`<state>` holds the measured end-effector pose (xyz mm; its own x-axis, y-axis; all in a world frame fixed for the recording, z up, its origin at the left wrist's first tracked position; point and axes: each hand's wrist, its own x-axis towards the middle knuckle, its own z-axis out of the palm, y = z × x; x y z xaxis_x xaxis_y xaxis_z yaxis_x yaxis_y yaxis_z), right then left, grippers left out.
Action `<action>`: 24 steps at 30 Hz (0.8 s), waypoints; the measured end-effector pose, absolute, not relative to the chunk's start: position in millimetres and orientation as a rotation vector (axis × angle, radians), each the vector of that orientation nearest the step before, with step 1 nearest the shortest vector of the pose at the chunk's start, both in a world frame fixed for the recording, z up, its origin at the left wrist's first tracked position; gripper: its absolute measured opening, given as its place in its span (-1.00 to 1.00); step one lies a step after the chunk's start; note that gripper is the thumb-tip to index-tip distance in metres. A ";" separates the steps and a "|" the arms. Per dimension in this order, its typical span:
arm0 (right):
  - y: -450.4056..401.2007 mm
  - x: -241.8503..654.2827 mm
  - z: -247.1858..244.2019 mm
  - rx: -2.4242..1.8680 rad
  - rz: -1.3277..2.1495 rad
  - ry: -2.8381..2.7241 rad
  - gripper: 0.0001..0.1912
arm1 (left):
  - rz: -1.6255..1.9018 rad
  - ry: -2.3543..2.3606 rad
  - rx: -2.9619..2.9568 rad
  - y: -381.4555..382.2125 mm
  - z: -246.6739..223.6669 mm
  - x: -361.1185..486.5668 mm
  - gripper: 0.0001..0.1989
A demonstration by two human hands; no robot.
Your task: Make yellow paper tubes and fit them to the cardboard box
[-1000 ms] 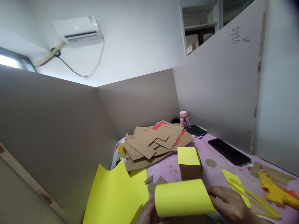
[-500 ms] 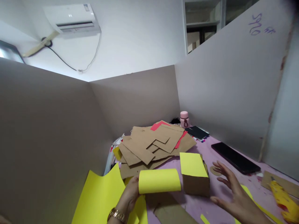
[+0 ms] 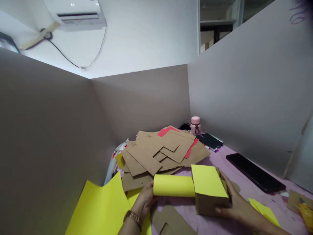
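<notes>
My left hand (image 3: 146, 197), with a watch on its wrist, is closed on the left end of a curved yellow paper piece (image 3: 174, 186). That piece lies sideways, and its right end meets the left side of a brown cardboard box (image 3: 211, 205). Yellow paper (image 3: 209, 181) covers the top of the box. My right hand (image 3: 230, 199) grips the box from its right side, with the thumb on the front face and the fingers behind.
Cardboard sheets (image 3: 146, 148) are heaped at the back. Yellow sheets (image 3: 102, 205) lie at the left. A black phone (image 3: 255, 171), a pink bottle (image 3: 195, 125), a dark flat item (image 3: 209, 140) and a yellow tool (image 3: 306, 215) are to the right.
My right hand has moved from open beside the box to holding it. The curved yellow piece and the box now meet. The view has shifted slightly.
</notes>
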<state>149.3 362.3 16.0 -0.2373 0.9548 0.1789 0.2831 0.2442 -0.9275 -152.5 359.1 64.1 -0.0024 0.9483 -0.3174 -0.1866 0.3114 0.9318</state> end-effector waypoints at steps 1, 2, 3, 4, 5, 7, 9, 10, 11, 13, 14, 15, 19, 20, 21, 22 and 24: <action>362.1 149.3 16.4 -1.137 1.068 -1.678 0.40 | 1.081 1.238 0.820 358.8 64.1 -153.2 -0.74; 361.8 149.5 16.5 -1.118 1.118 -1.658 0.40 | 1.085 1.244 0.817 358.2 64.3 -153.8 -0.76; 361.6 149.9 16.1 -1.101 1.156 -1.640 0.39 | 1.089 1.249 0.813 357.2 64.6 -154.3 -0.77; 361.6 150.6 15.2 -1.095 1.159 -1.636 0.37 | 1.092 1.253 0.810 355.7 65.1 -154.7 -0.77; 361.8 151.5 13.8 -1.094 1.147 -1.636 0.35 | 1.093 1.255 0.805 353.8 65.7 -154.8 -0.76; 362.8 153.7 9.8 -1.103 1.115 -1.641 0.30 | 1.087 1.247 0.798 349.1 67.4 -154.4 -0.73; 364.3 156.0 6.1 -1.116 1.093 -1.664 0.28 | 1.079 1.228 0.801 344.5 69.4 -153.1 -0.69; 364.8 157.0 4.8 -1.119 1.090 -1.687 0.29 | 1.078 1.220 0.806 342.6 70.4 -152.5 -0.68; 365.0 157.7 4.3 -1.108 1.096 -1.715 0.29 | 1.076 1.213 0.812 340.9 71.4 -151.9 -0.67; 364.3 158.3 5.5 -1.064 1.122 -1.768 0.30 | 1.079 1.205 0.821 338.6 73.2 -151.7 -0.67; 363.3 158.5 6.9 -1.040 1.135 -1.787 0.30 | 1.082 1.202 0.824 337.7 74.3 -152.3 -0.68; 362.0 159.1 8.5 -1.023 1.145 -1.797 0.31 | 1.089 1.199 0.825 336.7 75.8 -153.3 -0.70; 352.7 171.7 9.9 -1.037 1.081 -1.680 0.24 | 1.163 1.214 0.845 326.5 88.7 -161.1 -0.74; 348.5 177.5 8.0 -1.057 1.051 -1.620 0.16 | 1.177 1.222 0.850 321.4 94.0 -162.7 -0.75; 343.1 183.4 5.1 -1.087 1.026 -1.550 0.04 | 1.189 1.233 0.855 314.9 99.8 -163.5 -0.75; 336.2 188.3 1.6 -1.117 1.016 -1.475 -0.11 | 1.199 1.247 0.857 307.2 105.4 -163.1 -0.76; 317.5 192.2 -6.3 -1.161 1.071 -1.309 -0.44 | 1.235 1.279 0.874 289.0 114.0 -158.0 -0.76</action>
<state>192.2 317.5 -6.3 0.0061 0.9910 0.1339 0.0657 0.1332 -0.9889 -158.0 289.0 114.0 -0.1268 0.9699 -0.2077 -0.1731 0.1846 0.9675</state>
